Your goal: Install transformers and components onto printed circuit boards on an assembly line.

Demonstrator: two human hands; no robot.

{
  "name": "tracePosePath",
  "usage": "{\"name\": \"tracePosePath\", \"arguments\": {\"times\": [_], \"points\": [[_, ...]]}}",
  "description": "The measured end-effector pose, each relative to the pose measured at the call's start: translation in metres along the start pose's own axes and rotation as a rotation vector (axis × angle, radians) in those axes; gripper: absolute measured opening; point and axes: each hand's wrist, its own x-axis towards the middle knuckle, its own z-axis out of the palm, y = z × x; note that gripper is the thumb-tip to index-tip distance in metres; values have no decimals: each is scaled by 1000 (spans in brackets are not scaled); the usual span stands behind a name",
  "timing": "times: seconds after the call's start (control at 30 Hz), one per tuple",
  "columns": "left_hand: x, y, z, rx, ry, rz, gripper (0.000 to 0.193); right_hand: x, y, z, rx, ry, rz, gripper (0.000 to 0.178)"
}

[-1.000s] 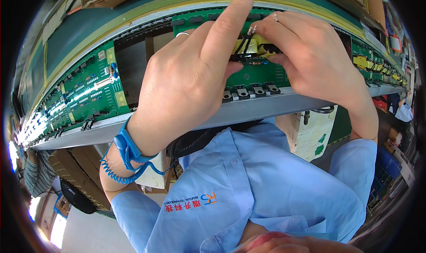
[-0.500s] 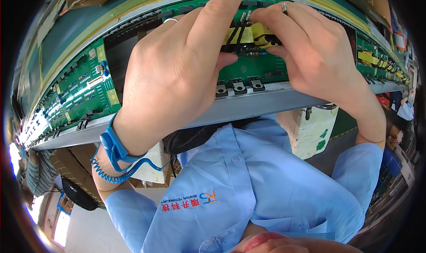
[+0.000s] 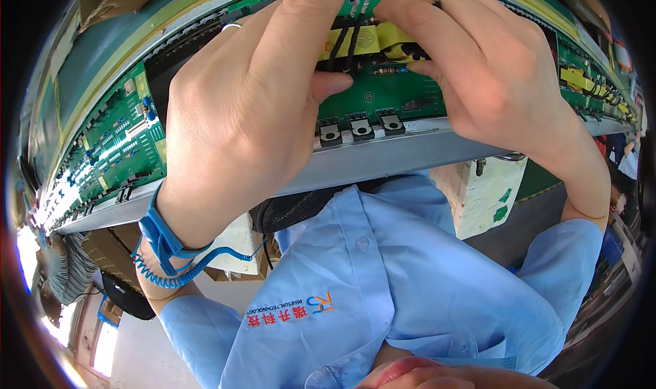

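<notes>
- Both hands are raised over a green board on a grey conveyor rail; the left hand is curled with its thumb pressed onto the board's face, and the right hand is bent over with its fingertips closed on a yellow part.
- The yellow part is seen near the board's far edge, between the two hands, with two black leads running across it, roughly away from the body.
- The part is touched by the right fingertips, so the right hand is the nearer one; whether the left forefinger also grips it cannot be told, since the finger covers that side.
- The part's long axis lies about along the rail, left to right.
- Three small black components are lined up along the board's near edge, just above the rail.
- A blue strap with a coiled cord is worn on the left wrist, and rings are seen on both hands.
- More green boards are lined up along the rail to the left, and others to the right.
- A light blue shirt fills the lower view.
</notes>
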Motion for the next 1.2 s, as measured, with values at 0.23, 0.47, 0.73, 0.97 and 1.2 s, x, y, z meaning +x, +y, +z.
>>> {"name": "tracePosePath", "arguments": {"times": [0.23,0.47,0.73,0.97,1.2], "points": [[-1,-4,-5,-10,-33,-41,84,-5,7,19,-433,175,-361,24],[5,2,-1,26,-40,-27,84,-11,19,42,-208,358,-339,41],[5,8,-9,149,-50,16,84,-15,27,45,-165,330,-303,44],[10,10,-15,80,-118,-53,83,-20,25,24,-171,350,-282,37],[5,14,-28,121,-203,-101,78,-15,177,-70,-281,645,463,35]]}}
